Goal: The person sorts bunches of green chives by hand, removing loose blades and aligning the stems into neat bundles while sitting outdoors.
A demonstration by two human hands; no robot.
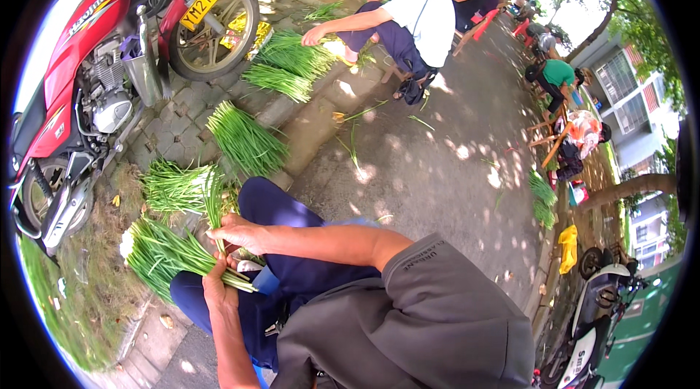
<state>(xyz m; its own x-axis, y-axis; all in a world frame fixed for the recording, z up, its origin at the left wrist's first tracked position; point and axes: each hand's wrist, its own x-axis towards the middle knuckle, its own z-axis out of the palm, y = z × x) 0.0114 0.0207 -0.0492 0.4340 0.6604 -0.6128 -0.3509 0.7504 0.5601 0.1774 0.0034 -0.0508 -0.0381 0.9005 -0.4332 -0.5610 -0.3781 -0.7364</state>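
I sit with dark blue trousered knees bent, both hands together over my lap. My left hand (218, 285) is closed around the pale cut ends of a bundle of long green stalks (164, 258), like garlic chives, which fans out left past my knee. Just above it, my right hand (237, 234) is closed on a thinner bunch of the same stalks (212, 199), pointing away from me. My right fingers hide part of its ends. A small blue object (266, 281) lies by my hands; its kind is unclear.
More stalk piles (246, 139) lie on the paving along the kerb (313, 130). A red motorcycle (95, 75) stands at left. Across from me a seated person in a white shirt (423, 21) handles stalks. More people sit farther right, near a yellow bag (568, 248) and a parked scooter (594, 309).
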